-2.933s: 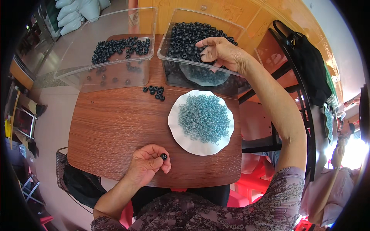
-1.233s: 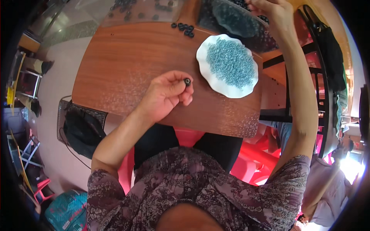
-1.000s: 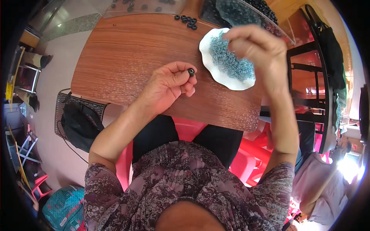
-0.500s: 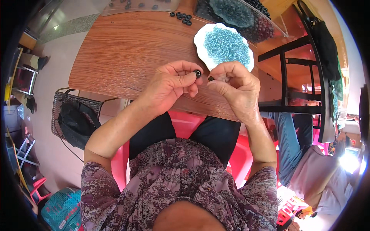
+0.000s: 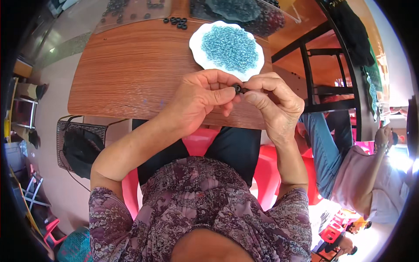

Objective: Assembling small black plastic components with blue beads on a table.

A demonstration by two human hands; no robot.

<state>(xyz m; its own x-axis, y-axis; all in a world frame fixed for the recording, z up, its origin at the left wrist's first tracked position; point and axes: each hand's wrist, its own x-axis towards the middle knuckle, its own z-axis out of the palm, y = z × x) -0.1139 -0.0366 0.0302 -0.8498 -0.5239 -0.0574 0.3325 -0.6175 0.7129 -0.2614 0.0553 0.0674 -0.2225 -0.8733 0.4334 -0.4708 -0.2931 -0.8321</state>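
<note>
Pinched between the thumb and fingers of my left hand (image 5: 197, 101) is a small round black ring-shaped part (image 5: 237, 89), with its hole facing up. My right hand (image 5: 279, 104) holds a tiny dark piece (image 5: 245, 90) between thumb and forefinger, right against that part. The piece is mostly hidden by the fingertips, so I cannot tell its kind or whether it sits in the hole. Just beyond the hands stands a white scalloped plate (image 5: 196, 49) heaped with small clear-blue beads (image 5: 229, 49).
Several loose black ring parts (image 5: 179, 24) lie on the wooden table (image 5: 126, 65) at the back. Behind them are a clear tray (image 5: 131, 22) with more parts and a dark tray (image 5: 273, 21). A black-framed table (image 5: 331, 105) and a seated person (image 5: 362, 179) are at the right.
My hands have come together, bringing the dark piece from apart to against the black ring part. The view has shifted, so the plate and table appear farther left.
</note>
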